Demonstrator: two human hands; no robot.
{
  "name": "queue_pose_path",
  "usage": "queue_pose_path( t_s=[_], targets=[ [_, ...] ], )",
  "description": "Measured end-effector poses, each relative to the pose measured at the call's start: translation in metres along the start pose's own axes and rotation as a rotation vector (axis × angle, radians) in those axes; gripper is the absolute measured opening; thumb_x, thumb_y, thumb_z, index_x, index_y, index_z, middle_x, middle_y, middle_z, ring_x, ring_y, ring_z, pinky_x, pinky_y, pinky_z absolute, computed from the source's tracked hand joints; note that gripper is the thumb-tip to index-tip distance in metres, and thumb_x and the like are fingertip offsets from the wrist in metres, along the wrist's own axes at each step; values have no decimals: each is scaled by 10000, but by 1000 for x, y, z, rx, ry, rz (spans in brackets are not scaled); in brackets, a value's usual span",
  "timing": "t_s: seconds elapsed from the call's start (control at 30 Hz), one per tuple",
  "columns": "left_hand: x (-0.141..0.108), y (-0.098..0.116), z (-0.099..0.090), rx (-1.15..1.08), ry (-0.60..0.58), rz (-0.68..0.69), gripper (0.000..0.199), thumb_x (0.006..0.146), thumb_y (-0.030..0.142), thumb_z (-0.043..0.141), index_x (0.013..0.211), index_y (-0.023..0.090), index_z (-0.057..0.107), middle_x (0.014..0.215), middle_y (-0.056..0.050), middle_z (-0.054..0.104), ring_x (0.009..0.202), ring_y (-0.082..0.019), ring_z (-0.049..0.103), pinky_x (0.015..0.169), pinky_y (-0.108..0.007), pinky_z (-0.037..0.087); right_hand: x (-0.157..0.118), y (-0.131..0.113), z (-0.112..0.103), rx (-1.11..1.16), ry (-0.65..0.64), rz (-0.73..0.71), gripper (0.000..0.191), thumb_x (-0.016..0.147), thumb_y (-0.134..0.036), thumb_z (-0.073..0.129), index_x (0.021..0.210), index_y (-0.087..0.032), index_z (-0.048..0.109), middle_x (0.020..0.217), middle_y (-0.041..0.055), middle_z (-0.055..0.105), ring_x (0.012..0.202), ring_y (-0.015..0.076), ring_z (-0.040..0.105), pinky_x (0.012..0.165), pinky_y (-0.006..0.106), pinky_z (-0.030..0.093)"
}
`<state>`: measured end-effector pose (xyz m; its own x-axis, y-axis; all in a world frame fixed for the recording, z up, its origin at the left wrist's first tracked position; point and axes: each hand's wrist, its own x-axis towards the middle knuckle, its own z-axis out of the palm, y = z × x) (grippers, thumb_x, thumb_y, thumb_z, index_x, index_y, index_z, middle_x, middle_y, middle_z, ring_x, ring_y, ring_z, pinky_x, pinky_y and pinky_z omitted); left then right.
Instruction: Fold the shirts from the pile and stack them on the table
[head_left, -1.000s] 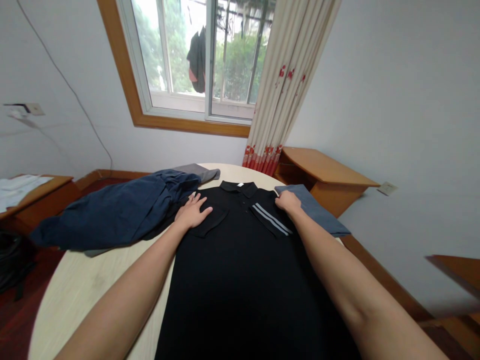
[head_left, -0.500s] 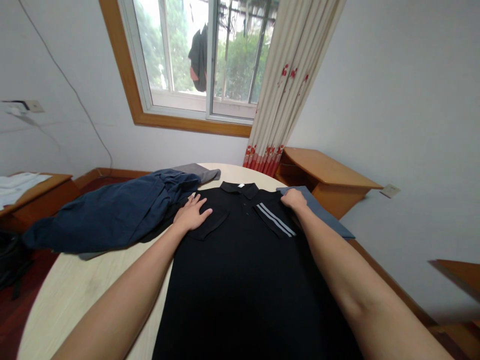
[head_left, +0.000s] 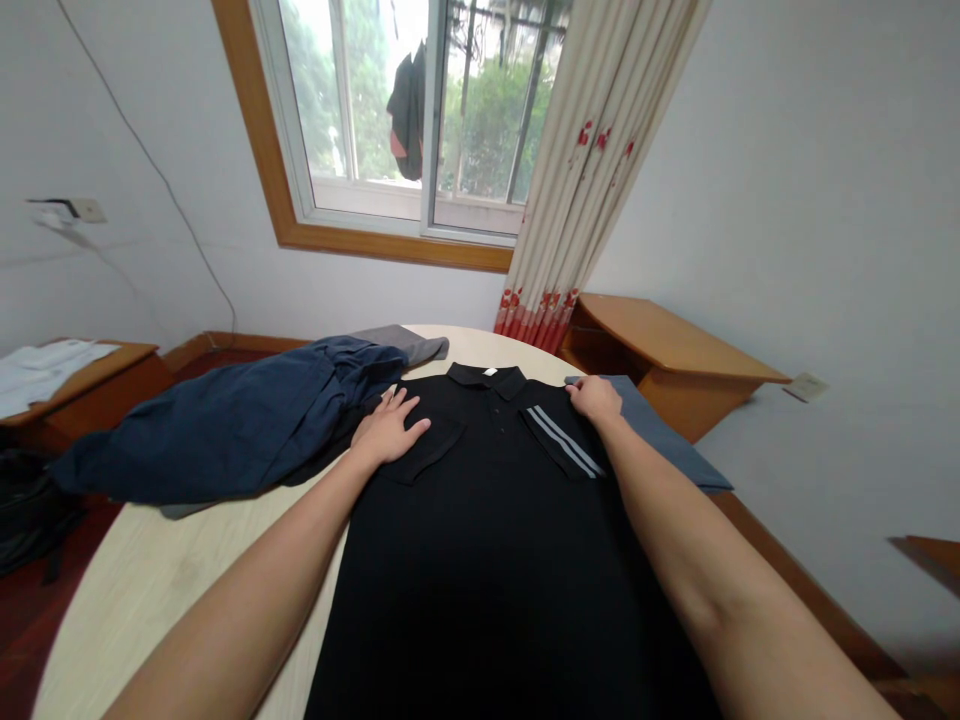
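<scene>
A black polo shirt (head_left: 487, 540) lies spread on the round table (head_left: 169, 570), its collar at the far side. Both short sleeves are folded inward over the chest, and the right one shows two grey stripes. My left hand (head_left: 388, 428) rests flat with fingers spread on the shirt's left shoulder and folded sleeve. At the right shoulder edge, my right hand (head_left: 596, 398) has its fingers closed on the black fabric.
Dark blue clothing (head_left: 232, 420) is heaped on the table's left, with a grey garment (head_left: 412, 342) behind it. A folded blue-grey cloth (head_left: 667, 430) lies at the right edge. Beyond stand a wooden desk (head_left: 675, 340), a curtain (head_left: 592, 170) and a window.
The whole view has shifted slightly, so things appear a little further right. Both hands remain at the shirt's shoulders, and the shirt looks the same.
</scene>
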<state>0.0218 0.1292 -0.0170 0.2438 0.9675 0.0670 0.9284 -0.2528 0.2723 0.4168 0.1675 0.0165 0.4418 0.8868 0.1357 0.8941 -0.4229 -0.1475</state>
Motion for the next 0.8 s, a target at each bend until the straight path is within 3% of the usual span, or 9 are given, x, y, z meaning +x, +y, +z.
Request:
queue_pose_path(
  t_s=[0.2,0.4,0.5,0.6,0.7,0.8],
  targets=[
    [0,0,0,-1,-4,-3,675,938,636,387,1513,284,417,1643,-27,242,1527,-263,164,1168,-464,327,-8,1,13,-97,113,-98,323,987,-333,470,1122,-164,710,1146,174,684,1038,281,664,841,356,497],
    [-2,2,-3,-7,-9,-5,672,943,631,381,1518,285,411,1645,-22,234,1526,-277,163,1157,-477,344,-33,-7,4,-167,249,-247,359,1004,-274,400,1187,-86,645,1235,235,612,1199,323,551,979,424,421],
    [-2,2,-4,-6,-17,-3,679,944,632,376,1521,275,406,1648,-27,225,1525,-285,163,1158,-485,342,-59,-15,5,-110,159,-379,436,1017,-393,386,1241,-105,625,1322,210,593,1265,309,512,1061,427,372],
    [-2,2,-3,5,-19,-1,675,948,626,372,1522,272,403,1649,-35,223,1526,-284,158,1154,-498,343,-81,-17,14,-31,-26,-496,555,1026,-484,321,1400,-127,524,1494,168,481,1394,273,414,1147,407,299],
    [-1,0,-1,12,-12,7,671,952,624,370,1520,270,406,1647,-46,235,1527,-277,157,1156,-498,333,-91,-11,23,18,-159,-452,658,1029,-525,229,1518,-111,379,1607,145,312,1489,273,273,1193,457,234],
    [0,-2,2,13,-3,15,669,954,629,365,1520,276,406,1646,-47,239,1527,-275,159,1155,-489,333,-91,-5,24,40,-203,-396,708,1025,-529,172,1550,-72,306,1628,146,248,1512,271,214,1210,470,199]
  ],
)
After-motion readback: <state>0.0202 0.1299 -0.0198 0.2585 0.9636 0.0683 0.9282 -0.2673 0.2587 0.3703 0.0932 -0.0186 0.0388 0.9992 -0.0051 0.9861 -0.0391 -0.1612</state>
